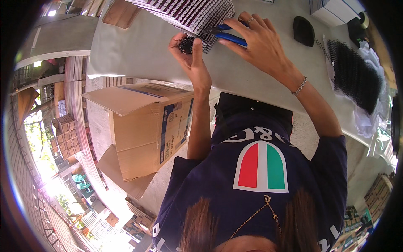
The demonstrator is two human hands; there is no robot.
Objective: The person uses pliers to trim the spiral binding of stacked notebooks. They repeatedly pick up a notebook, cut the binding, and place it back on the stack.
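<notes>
In my right hand (262,42) is a pair of pliers with blue handles (231,39), its dark jaws pointing left at the near corner of a stack of spiral-bound books (184,14). My left hand (195,63) is closed around the ends of black spiral coils (187,43) at that same corner, with the thumb on the near side. The jaws are close to the coils; whether they touch one is too small to tell. Rows of dark coil loops run along the stack's facing side, and its far part is cut off by the picture's edge.
The books lie on a grey-covered table (138,54). A brown block (120,13) is at its far left. Toward the right are a black rounded object (303,31), a bundle of black coils (357,75) on clear plastic, and white stacked books (333,11). An open cardboard box (138,138) stands before the table.
</notes>
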